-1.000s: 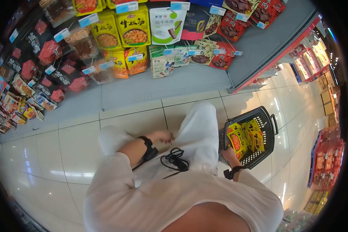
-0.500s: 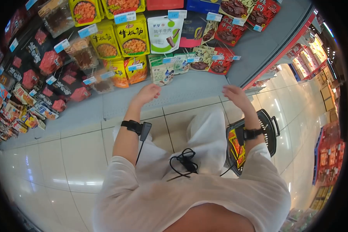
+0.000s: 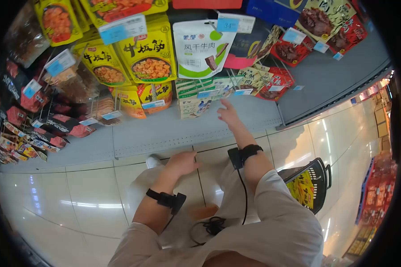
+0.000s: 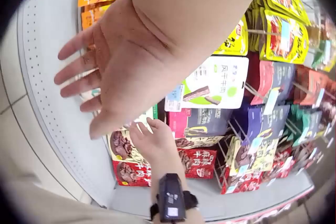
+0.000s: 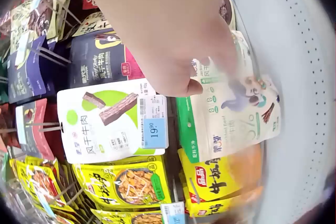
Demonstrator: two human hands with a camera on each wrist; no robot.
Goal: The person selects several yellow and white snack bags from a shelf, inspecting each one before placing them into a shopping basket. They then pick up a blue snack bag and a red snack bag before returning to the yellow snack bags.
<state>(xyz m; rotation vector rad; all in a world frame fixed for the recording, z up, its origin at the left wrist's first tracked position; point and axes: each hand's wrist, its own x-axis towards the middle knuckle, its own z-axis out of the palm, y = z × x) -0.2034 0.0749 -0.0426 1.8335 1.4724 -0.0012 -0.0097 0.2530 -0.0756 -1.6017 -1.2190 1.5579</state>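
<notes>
My right hand [image 3: 228, 115] reaches up to the lower shelf, its fingers loosely bent beside the hanging green-and-white packets [image 3: 194, 106]. In the right wrist view the same hand [image 5: 181, 61] overlaps the top of a green-and-white packet [image 5: 231, 119]; contact cannot be told. A white dried-beef bag [image 3: 202, 49] hangs just above. My left hand [image 3: 182, 163] is lower, over the floor in front of the shelf, holding nothing. From the left wrist, that hand [image 4: 123, 66] has its fingers extended and spread, with the right hand [image 4: 155, 142] beyond it.
A dark basket [image 3: 318, 191] with yellow packets stands on the floor at the right, partly behind my right arm. Yellow bags [image 3: 151, 58] hang left of the white bag, red bags [image 3: 278, 80] to its right. Black cable [image 3: 214, 226] lies at my lap.
The right hand has gone from the basket to the shelf, then leftward to the green-and-white packets. The left hand rose, then came back down. The shelf now appears nearer.
</notes>
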